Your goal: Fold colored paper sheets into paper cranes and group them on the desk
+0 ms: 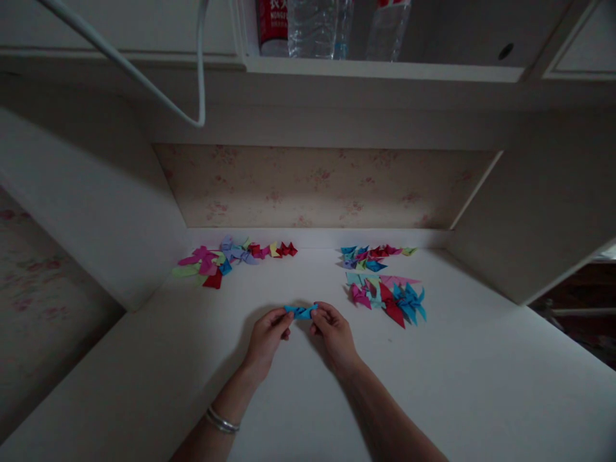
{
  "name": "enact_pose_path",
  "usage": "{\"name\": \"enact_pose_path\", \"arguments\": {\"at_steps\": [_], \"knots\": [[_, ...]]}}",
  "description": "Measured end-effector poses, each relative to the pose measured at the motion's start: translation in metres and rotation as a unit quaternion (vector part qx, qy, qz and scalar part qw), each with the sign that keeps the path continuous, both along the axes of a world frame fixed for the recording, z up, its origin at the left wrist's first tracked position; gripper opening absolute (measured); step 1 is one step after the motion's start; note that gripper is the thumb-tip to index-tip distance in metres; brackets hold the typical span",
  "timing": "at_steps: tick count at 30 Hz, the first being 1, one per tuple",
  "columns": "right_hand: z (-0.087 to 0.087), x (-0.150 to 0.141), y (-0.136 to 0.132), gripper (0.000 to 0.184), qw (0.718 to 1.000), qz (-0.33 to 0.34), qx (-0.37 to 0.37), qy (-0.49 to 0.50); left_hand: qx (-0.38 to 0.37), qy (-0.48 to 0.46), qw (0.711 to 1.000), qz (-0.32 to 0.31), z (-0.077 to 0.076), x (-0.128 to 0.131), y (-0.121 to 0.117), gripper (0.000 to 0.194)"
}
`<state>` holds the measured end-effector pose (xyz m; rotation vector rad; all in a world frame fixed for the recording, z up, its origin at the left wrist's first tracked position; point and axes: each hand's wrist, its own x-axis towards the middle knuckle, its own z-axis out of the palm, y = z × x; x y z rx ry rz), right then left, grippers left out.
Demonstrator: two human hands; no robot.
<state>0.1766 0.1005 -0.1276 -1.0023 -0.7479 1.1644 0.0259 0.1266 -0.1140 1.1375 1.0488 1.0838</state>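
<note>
A small, bright-blue strip of folded paper [301,312] is held between the two hands over the middle of the white, smooth-topped table [308,398]. The left hand [267,335] grasps its left end, thumb against fingers; the right hand [337,337] pinches its right end in the same manner. The strip lies roughly crosswise, with darker folds visible at its centre. Whether its underside touches the table cannot be determined. A silver-coloured, ring-shaped bracelet [222,421] is on the left wrist.

Beyond the left hand, near the rear edge, lies a loose row of magenta, lavender, light-green, red, yellow and blue folded-paper pieces [206,262]. Right of the strip, well apart from it, a second group includes a blue, many-pointed paper piece [409,303] and, just beside it, a red, pointed paper piece [392,307]. Behind these lies a narrower row of multicoloured folded-paper shapes [375,264].

Clear plastic bottles [312,29] stand in an open cabinet compartment above; a white, bent cable or rod [144,80] hangs at upper left.
</note>
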Motion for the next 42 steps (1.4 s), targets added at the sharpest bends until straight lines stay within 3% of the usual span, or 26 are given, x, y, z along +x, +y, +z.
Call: {"name": "enact_pose_path", "arguments": {"at_steps": [8, 19, 28, 42], "knots": [[0.003, -0.003, -0.003, 0.037, 0.998, 0.050, -0.007, -0.035, 0.013, -0.003, 1.000, 0.008, -0.003, 0.001, 0.000, 0.032], [0.003, -0.002, -0.004, 0.038, 0.998, 0.051, -0.008, -0.030, 0.017, 0.004, 1.000, 0.024, -0.002, 0.002, 0.000, 0.037], [0.001, -0.005, -0.004, 0.032, 0.999, 0.037, -0.008, -0.033, 0.036, 0.031, 0.999, -0.002, -0.009, 0.003, 0.000, 0.036], [0.003, -0.006, -0.005, 0.033, 0.999, 0.040, -0.013, -0.008, 0.040, 0.040, 0.998, -0.009, -0.006, 0.003, -0.002, 0.037]]}}
